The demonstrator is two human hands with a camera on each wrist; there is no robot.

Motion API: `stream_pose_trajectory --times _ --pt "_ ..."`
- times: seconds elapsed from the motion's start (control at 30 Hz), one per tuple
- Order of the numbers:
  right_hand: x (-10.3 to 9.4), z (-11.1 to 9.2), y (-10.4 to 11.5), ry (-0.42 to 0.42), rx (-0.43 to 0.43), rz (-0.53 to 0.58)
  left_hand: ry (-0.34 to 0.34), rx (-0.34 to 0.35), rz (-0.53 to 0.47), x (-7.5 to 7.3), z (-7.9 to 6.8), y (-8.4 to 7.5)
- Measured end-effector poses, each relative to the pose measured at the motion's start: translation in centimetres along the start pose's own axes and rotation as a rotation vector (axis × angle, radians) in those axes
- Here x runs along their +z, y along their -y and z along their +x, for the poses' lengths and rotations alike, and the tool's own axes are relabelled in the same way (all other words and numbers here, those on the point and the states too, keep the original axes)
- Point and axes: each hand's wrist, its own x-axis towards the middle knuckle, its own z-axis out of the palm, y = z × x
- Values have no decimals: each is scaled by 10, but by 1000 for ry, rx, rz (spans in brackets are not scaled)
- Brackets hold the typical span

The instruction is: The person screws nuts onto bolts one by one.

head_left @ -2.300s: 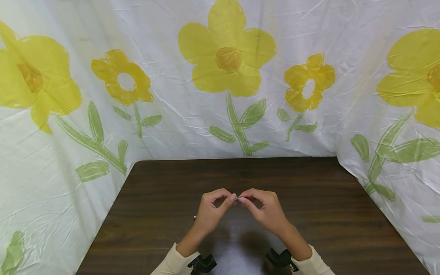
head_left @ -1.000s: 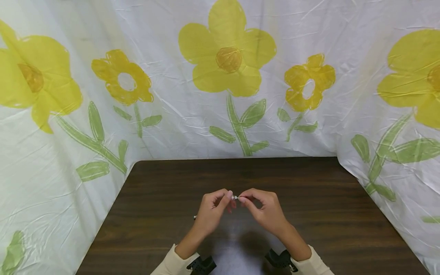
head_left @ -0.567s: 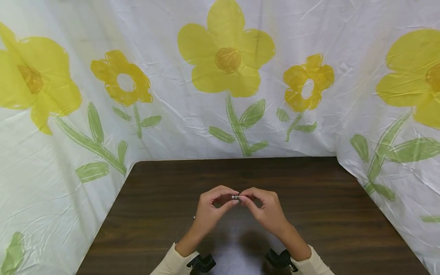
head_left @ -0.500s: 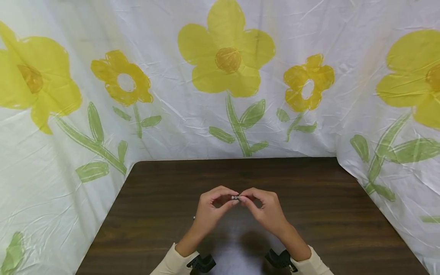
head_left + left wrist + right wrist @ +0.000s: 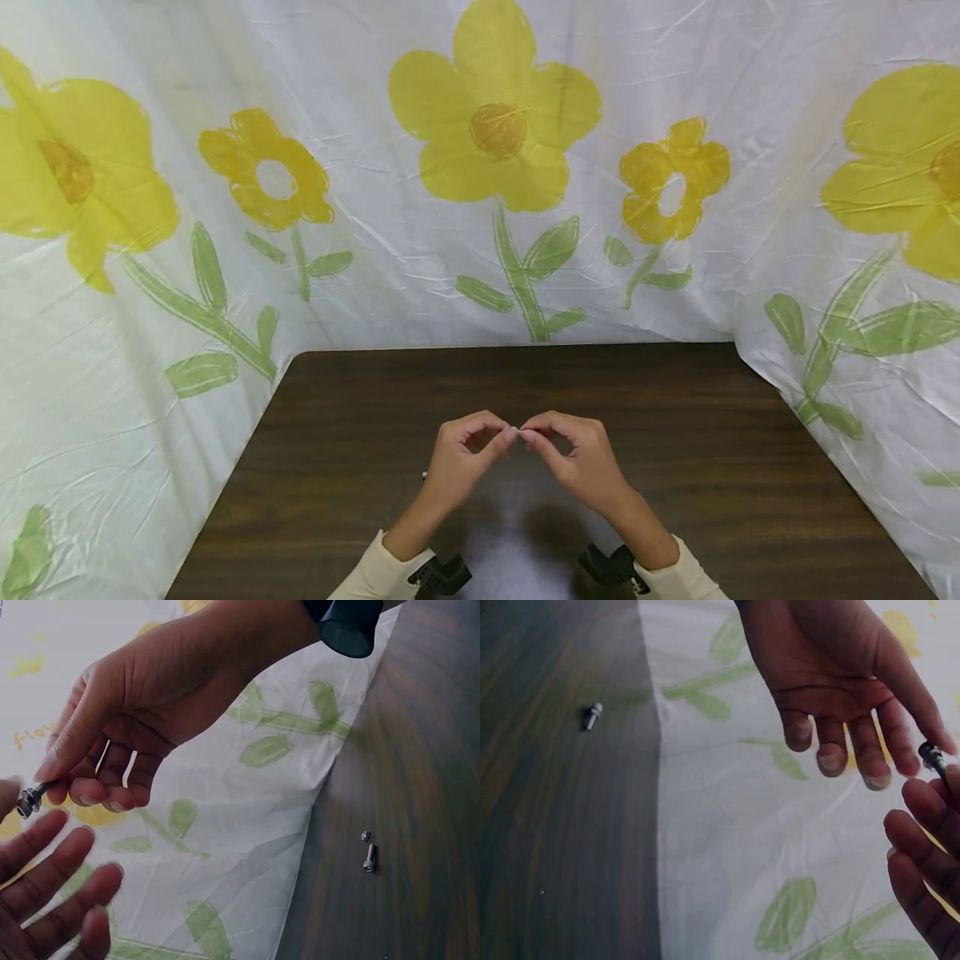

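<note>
Over the table, my left hand (image 5: 457, 457) and right hand (image 5: 588, 458) meet at the fingertips around a small dark metal bolt. In the left wrist view the bolt (image 5: 28, 802) has a thick end, with what looks like a nut or washer on it. My right thumb and index finger pinch its thin shank. The left thumb and index finger close on the thick end, the other left fingers spread out below. The right wrist view shows the bolt (image 5: 931, 756) between both hands' fingertips. In the head view the fingers hide nearly all of it.
On the dark wooden table (image 5: 360, 492) lie a loose bolt (image 5: 370, 859) and a small nut (image 5: 365, 835); another bolt (image 5: 592, 717) shows in the right wrist view. A white flowered sheet (image 5: 360, 300) hangs behind and at both sides.
My left fingertips shifted and then spread around the bolt's thick end, showing it, and have now closed over it again. The right hand has kept its pinch and place.
</note>
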Motion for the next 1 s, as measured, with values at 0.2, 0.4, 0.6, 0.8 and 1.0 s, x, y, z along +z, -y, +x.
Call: stream_pose_trajectory --times 0.2,0.4,0.6,0.8,1.0 --pt "0 0 1 -9 18 -3 -21 -58 -23 -1 -1 3" --pt "-1 0 -1 -17 14 -11 -27 111 -21 0 0 9" --pt "-1 0 -1 -13 6 -4 -20 131 -44 0 1 10" --pt "0 0 -1 -7 -4 6 -17 94 -40 0 0 9" --pt "0 1 -1 2 -13 5 3 63 -28 1 1 5"
